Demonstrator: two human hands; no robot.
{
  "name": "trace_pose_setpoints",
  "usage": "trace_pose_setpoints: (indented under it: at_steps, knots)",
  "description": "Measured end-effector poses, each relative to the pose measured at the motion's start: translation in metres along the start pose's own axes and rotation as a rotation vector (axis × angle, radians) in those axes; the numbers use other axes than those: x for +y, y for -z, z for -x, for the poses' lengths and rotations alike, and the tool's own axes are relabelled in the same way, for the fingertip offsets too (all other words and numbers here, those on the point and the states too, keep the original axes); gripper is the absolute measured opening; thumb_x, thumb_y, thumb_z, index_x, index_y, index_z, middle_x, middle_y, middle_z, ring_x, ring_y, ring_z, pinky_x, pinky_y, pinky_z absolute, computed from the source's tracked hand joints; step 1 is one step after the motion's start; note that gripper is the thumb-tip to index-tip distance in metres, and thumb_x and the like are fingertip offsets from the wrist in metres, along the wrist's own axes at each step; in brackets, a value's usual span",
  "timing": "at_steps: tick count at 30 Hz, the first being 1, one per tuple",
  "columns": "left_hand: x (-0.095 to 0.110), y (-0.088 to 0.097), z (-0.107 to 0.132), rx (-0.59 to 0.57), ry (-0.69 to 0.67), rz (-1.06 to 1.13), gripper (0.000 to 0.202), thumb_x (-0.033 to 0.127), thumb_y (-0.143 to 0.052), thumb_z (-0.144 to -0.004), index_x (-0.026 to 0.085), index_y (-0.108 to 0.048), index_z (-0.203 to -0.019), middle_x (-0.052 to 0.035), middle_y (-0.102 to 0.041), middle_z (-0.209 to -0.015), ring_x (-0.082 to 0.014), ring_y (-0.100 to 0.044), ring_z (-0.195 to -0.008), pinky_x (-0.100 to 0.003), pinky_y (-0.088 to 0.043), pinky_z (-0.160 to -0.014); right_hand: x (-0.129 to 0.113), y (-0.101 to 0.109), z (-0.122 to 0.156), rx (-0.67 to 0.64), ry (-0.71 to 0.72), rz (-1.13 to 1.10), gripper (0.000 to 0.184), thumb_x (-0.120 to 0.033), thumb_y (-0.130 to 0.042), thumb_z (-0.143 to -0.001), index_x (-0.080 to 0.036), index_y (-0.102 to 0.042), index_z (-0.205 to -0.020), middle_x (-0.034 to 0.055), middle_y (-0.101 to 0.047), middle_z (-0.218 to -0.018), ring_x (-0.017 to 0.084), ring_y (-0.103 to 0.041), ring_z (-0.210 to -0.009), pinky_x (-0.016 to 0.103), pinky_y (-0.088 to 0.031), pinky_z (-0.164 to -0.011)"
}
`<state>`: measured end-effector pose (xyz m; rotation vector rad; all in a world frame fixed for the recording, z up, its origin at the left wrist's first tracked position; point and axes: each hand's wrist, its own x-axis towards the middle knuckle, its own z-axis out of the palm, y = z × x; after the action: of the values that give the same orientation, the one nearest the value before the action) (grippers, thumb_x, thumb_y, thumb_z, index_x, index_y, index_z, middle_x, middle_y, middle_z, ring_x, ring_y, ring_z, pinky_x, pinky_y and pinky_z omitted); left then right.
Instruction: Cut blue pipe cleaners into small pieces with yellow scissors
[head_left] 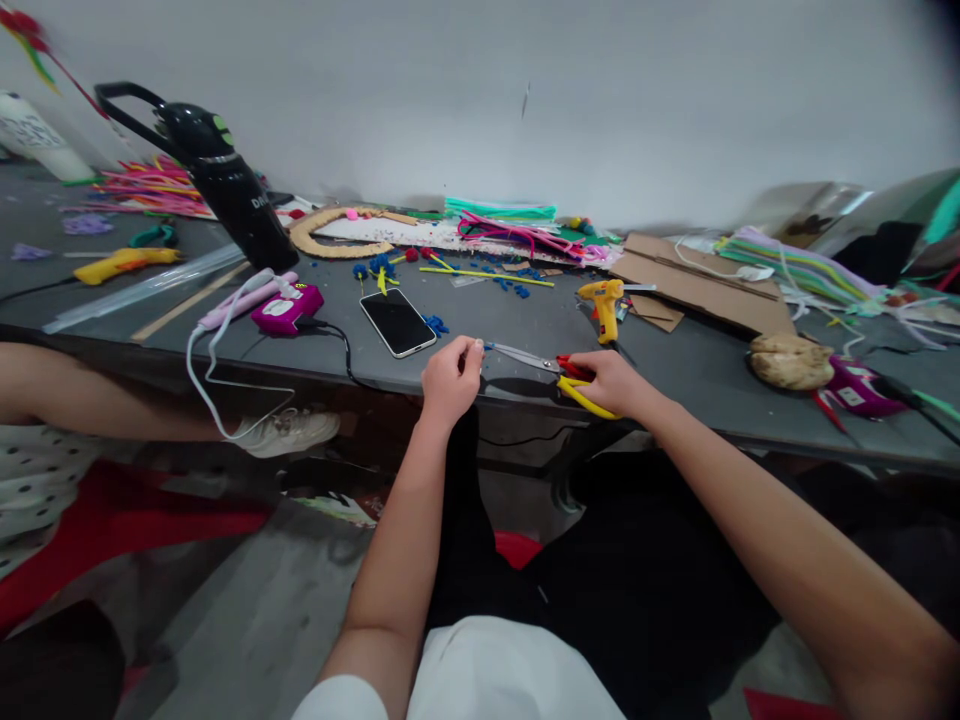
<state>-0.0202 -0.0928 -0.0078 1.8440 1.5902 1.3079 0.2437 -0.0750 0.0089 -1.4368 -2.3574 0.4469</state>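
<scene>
White shirt (517, 670) nearest; right of the phone (397, 322), our right hand (616, 384) grips scissors (550, 364), our left hand (451, 382) pinching a blue bit (490, 346), seemingly steadying it for the blades.

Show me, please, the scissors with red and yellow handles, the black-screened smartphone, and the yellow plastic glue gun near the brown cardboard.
Scissors (549, 365), head view: on the metal pivot.
Smartphone (397, 322), head view: on the black screen.
Yellow glue gun (607, 307), head view: on the upper handle.
</scene>
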Motion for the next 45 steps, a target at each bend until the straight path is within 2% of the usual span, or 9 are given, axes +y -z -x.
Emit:
trace_pose_setpoints:
  at_steps: [11,17,29,45]
  knots:
    - [-0.0014,-0.0003,-0.0003,0.000,-0.001,-0.002,0.036,0.046,-0.040,-0.096,0.020,-0.062,-0.082,0.0000,-0.060,-0.067,-0.0141,-0.054,-0.065,-0.025,-0.033,-0.061,-0.0027,0.0012,-0.0011,0.021,-0.005,0.006,0.027,-0.037,-0.059,-0.071,-0.019,-0.043,-0.058,-0.0035,-0.035,-0.056,0.011,-0.029,-0.057,0.028,-0.023,-0.055]
    - [-0.0010,0.0000,0.0000,0.006,0.001,0.000,0.036,0.046,-0.040,-0.095,0.020,-0.062,-0.082,-0.0005,-0.060,-0.066,-0.0146,-0.054,-0.065,-0.025,-0.033,-0.060,-0.0015,0.0012,0.0029,0.034,-0.053,-0.112,0.029,-0.042,-0.062,-0.072,-0.019,-0.045,-0.062,-0.0033,-0.036,-0.060,0.011,-0.031,-0.059,0.028,-0.025,-0.055]
    - [0.0005,-0.0001,-0.0001,0.008,0.000,0.003,0.036,0.047,-0.040,-0.095,0.021,-0.063,-0.083,-0.0006,-0.060,-0.066,-0.0148,-0.053,-0.064,-0.025,-0.033,-0.060,0.0008,-0.0024,0.0012,0.015,0.002,-0.011,0.021,-0.035,-0.060,-0.072,-0.018,-0.051,-0.063,-0.0030,-0.041,-0.058,0.012,-0.032,-0.058,0.028,-0.023,-0.056]
    - [0.0003,-0.0004,0.0002,0.003,0.000,0.013,0.036,0.045,-0.040,-0.096,0.020,-0.063,-0.083,-0.0009,-0.062,-0.068,-0.0146,-0.054,-0.064,-0.026,-0.034,-0.061,-0.0041,0.0013,-0.0004,0.045,-0.040,-0.013,0.026,-0.037,-0.058,-0.070,-0.019,-0.043,-0.059,-0.0024,-0.038,-0.057,0.012,-0.031,-0.058,0.028,-0.024,-0.055]
